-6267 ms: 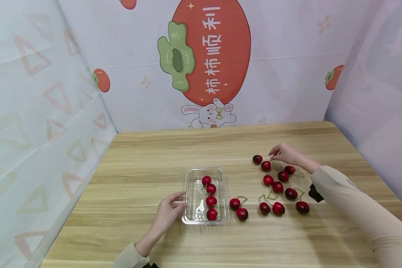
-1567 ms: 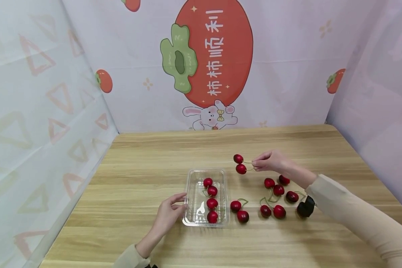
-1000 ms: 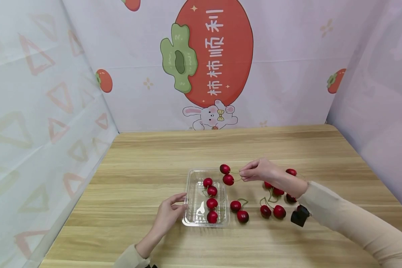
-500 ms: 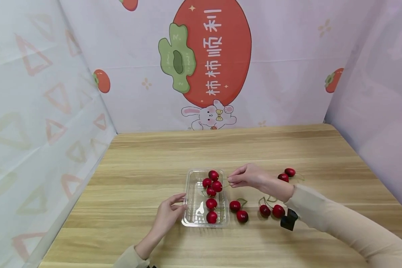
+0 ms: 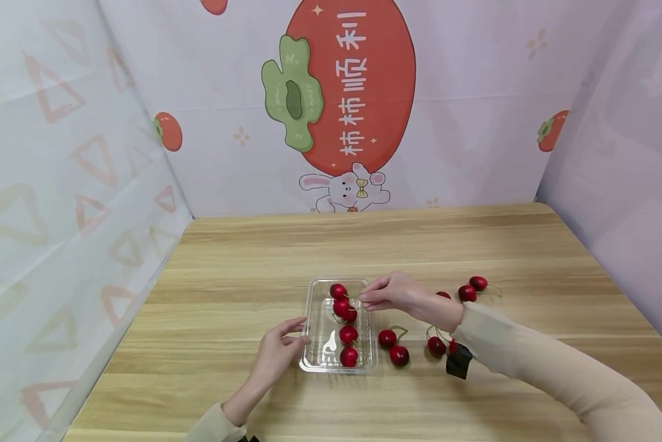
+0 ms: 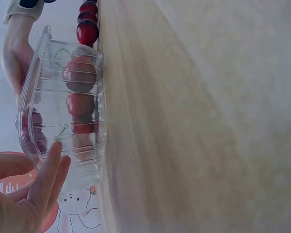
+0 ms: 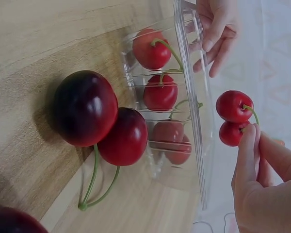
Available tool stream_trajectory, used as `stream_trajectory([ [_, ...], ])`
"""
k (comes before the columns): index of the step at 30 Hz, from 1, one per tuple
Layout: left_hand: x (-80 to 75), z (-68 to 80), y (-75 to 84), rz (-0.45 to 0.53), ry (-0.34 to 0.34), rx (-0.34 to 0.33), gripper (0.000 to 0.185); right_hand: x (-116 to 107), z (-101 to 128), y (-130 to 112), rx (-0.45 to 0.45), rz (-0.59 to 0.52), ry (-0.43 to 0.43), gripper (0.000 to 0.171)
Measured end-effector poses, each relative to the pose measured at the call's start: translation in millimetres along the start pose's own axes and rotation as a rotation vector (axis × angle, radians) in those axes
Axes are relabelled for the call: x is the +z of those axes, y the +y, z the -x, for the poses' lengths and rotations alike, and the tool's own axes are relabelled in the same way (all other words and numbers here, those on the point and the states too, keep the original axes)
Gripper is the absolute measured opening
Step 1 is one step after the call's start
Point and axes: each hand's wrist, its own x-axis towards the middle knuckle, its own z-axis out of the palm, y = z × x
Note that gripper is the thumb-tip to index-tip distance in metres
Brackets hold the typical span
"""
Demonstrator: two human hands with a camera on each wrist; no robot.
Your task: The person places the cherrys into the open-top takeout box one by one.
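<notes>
My right hand (image 5: pixel 391 293) pinches the green stems of a pair of red cherries (image 7: pixel 234 107) between thumb and fingertips. In the right wrist view, that pair hangs above the rim of the clear plastic box (image 5: pixel 312 362). Inside the box lie several more cherries (image 5: pixel 349 356) in a row, one partly hidden under the held pair in the head view. My left hand (image 5: pixel 278 350) rests its fairly straight fingers against the box's left side, as the left wrist view also shows. A joined pair of cherries (image 5: pixel 399 356) lies on the table just right of the box.
More stemmed cherries (image 5: pixel 467 293) lie on the wooden table (image 5: pixel 242 258) to the right, some hidden behind my right forearm and the black wrist camera (image 5: pixel 459 361). A printed cloth backdrop (image 5: pixel 215 172) stands behind the table and along both sides.
My right hand has taken the cherry pair from the table's right side and carried it left and nearer, over the box. My left hand has stayed at the box's left side.
</notes>
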Motion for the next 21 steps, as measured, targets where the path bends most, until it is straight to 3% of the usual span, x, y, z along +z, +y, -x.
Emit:
stream_trajectory([
  [21,0.5,-0.3,-0.7,-0.012,0.009,-0.008,0.037,21,-21,-2,0.003,-0.032,0.046,0.024],
])
